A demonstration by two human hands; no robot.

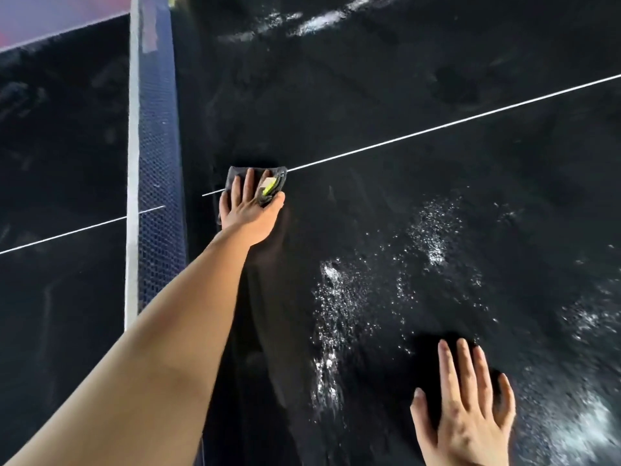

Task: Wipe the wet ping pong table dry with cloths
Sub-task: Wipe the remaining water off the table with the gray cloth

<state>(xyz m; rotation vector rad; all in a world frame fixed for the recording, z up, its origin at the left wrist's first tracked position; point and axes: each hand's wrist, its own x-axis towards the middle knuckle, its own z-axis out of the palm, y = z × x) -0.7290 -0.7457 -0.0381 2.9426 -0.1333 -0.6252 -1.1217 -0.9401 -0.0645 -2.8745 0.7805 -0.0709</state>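
The dark ping pong table (pixel 386 95) fills the view, with a white centre line (pixel 437 127) across it. My left hand (pixel 250 210) presses flat on a folded grey cloth (pixel 237 174) with a yellow-green tag, on the centre line close to the net. My right hand (pixel 465 408) lies flat with straight, spread fingers over a black cloth (pixel 428 361) near the bottom right; the cloth barely stands out from the dark top. Bright water droplets (pixel 336 297) glisten between the two hands and to the far right.
The net (pixel 156 163) with its white top band runs up the left side, dividing off the other table half (pixel 60 146). More wet streaks (pixel 316 23) shine at the far edge of the table.
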